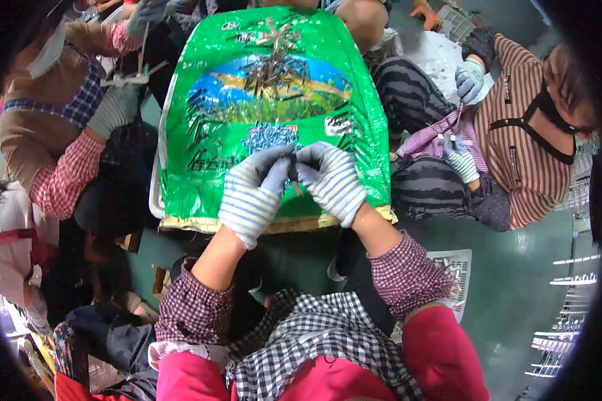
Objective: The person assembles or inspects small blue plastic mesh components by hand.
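My left hand, in a striped glove with grey fingers, is closed in a pinch. Close against it, my right hand, gloved the same way, is pinched as well. Something small and dark is between the fingertips, mostly hidden. Both hands are above the near part of a green printed sack spread flat in front of me. Just beyond my fingers is a heap of small blue-silver pieces, too small to name. Farther back on the sack, thin dark strips lie in a loose pile, with more scattered toward both sides.
A white tray edge shows under the sack's left side. By my right elbow sits a white basket on the green floor. People in gloves work at left and right. Racks of pale parts stand far right.
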Motion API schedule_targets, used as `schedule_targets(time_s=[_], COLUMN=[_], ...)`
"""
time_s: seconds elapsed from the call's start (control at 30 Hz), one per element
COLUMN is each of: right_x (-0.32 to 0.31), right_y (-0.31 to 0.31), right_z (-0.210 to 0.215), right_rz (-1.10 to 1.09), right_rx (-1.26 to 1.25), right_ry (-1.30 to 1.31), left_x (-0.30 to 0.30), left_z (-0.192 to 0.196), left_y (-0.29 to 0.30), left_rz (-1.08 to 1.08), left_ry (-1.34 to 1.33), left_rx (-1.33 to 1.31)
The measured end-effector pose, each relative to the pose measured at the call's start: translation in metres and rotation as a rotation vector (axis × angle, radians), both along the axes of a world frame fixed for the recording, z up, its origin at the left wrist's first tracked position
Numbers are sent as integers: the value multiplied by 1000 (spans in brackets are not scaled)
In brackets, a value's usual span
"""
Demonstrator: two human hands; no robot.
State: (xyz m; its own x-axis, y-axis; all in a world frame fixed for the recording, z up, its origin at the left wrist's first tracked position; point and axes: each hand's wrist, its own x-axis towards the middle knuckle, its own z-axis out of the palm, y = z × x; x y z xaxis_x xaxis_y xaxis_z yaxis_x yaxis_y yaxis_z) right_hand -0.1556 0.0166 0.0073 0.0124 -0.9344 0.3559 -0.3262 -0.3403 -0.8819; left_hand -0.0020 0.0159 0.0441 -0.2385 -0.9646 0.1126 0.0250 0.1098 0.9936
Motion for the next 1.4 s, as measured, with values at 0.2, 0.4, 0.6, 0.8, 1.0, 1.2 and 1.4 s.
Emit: schedule_targets(time_s=[0.2, 0.4, 0.6, 0.8, 1.0, 1.2, 1.4], right_x=[2, -6, -3, -2, -6, 6, -6], right_y=[3, -5, 6, 10, 10, 11, 9], right_z=[7, -5, 25, 25, 25, 27, 42], right_rz=[-3, 32, -75, -25, 113, 168, 65], right_rx=[186, 200, 144, -126, 159, 205, 98], right_ry=[-33, -255, 318, 447, 91, -267, -294], left_x=[0, -3, 7, 16, 19, 22, 32], left_z=[-1, 8, 15, -3, -1, -1, 8], left_y=[3, 6, -5, -21, -18, -16, -33], left_rz=[-24, -100, -170, -331, -342, -215, -90], left_ry=[-20, 8, 17, -251, -291, -358, -191], left_rx=[25, 92, 111, 127, 90, -57, 97])
